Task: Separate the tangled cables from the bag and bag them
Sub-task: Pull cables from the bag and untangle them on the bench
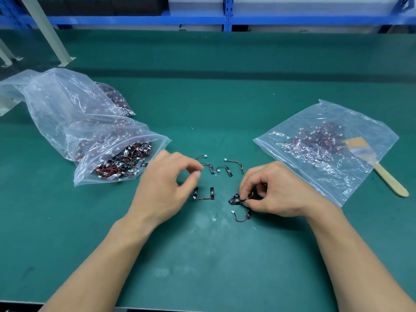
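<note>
Your right hand (276, 190) is low over the green mat (202, 97), just right of centre, with its fingers curled and thumb and fingertips pinching a small clump of cables (238, 199): short red-and-black leads ending in black strips. One more lead (242, 216) trails on the mat just below that clump, with its white connector free. Your left hand (166, 183) is a little to the left, blurred. Its fingers are curled and its thumb and forefinger are drawn close together at the end of a loose cable (211, 168). Whether they actually nip that cable I cannot tell. More separated cables (226, 171) are scattered on the mat between and just beyond your hands, and a joined pair (203, 194) lies right beside your left thumb. The supply of tangled cables (121, 164) is at your left in the open zip bag (90, 174), whose mouth faces your left hand. Behind it slumps a larger clear bag (56, 102) that also holds cables. To your right a flat zip bag (315, 181) lies on the mat with a thin layer of sorted cables (319, 138) inside. A wooden brush (390, 183) lies at its far side, with the bristle end under the plastic and the handle sticking out. Blue shelving (227, 19) runs along the back edge.
</note>
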Demonstrator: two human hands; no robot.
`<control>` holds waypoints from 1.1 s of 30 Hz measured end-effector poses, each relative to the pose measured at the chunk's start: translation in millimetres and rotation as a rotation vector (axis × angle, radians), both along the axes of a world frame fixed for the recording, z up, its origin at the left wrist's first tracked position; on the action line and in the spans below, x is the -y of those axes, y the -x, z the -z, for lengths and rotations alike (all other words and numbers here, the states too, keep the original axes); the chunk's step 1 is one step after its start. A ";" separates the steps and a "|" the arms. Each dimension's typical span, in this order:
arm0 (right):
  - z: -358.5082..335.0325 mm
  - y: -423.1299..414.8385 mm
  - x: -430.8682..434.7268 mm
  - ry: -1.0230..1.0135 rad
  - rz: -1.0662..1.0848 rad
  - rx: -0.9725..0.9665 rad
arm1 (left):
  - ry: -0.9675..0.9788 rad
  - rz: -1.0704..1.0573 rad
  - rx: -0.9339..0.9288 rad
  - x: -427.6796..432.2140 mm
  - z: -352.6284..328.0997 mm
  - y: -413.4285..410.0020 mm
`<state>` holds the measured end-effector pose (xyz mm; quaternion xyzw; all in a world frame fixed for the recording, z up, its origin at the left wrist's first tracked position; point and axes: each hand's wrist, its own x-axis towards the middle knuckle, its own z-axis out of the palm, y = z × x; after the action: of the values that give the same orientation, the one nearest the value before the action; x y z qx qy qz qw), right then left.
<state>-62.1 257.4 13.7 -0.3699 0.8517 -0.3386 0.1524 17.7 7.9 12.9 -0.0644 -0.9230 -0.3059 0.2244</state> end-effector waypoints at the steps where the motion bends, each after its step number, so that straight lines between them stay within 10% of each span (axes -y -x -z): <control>1: -0.1 0.1 0.2 -0.002 -0.003 -0.007 | 0.057 0.059 0.013 -5.8 -1.6 -0.6; 12: -3.6 -0.6 0.1 0.028 -0.035 -0.020 | 0.382 0.133 0.280 -53.1 -2.0 8.5; 33: -3.8 0.8 -4.1 0.080 0.025 0.002 | 0.072 0.001 0.438 -57.3 1.8 8.3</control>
<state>-62.9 261.5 17.5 -0.3646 0.8418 -0.3747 0.1342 9.5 65.2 11.1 -0.0050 -0.9599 -0.2797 0.0161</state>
